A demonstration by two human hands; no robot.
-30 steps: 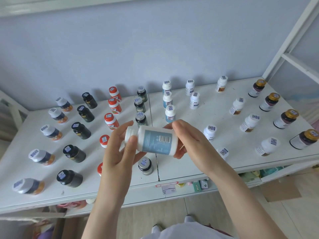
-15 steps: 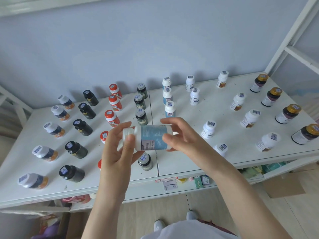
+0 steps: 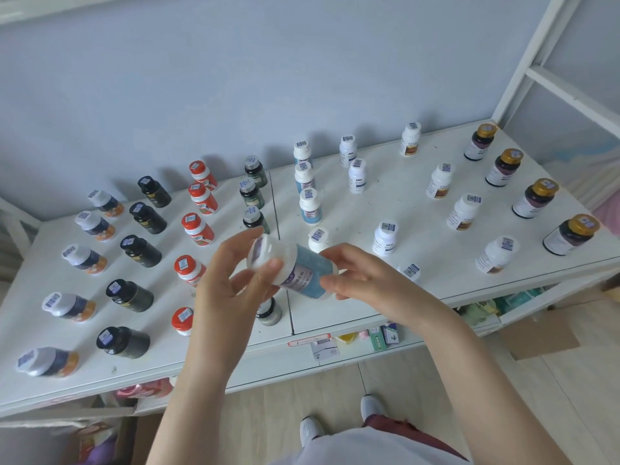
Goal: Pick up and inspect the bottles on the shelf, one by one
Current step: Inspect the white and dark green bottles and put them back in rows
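Note:
A white bottle with a blue label (image 3: 303, 271) is held on its side above the front of the white shelf (image 3: 412, 290). My left hand (image 3: 231, 283) grips its capped end, which points up and left and bears a barcode sticker. My right hand (image 3: 365, 280) holds its base end between thumb and fingers. Under and behind the hands stand rows of bottles: white ones with blue labels (image 3: 310, 206), red-capped ones (image 3: 198, 228), dark green ones (image 3: 251, 193) and black ones (image 3: 139, 250).
White bottles with brown labels (image 3: 463, 211) and gold-capped dark bottles (image 3: 535, 198) fill the right of the shelf, white-capped bottles with orange labels (image 3: 68, 305) the left edge. A lower shelf holds small boxes (image 3: 382, 335). A white frame post (image 3: 523, 58) rises at right. My shoes show on the floor.
Both hands have turned the bottle: its cap end has tipped toward me so the sticker on top shows, and the barcoded back of the label has rolled out of view.

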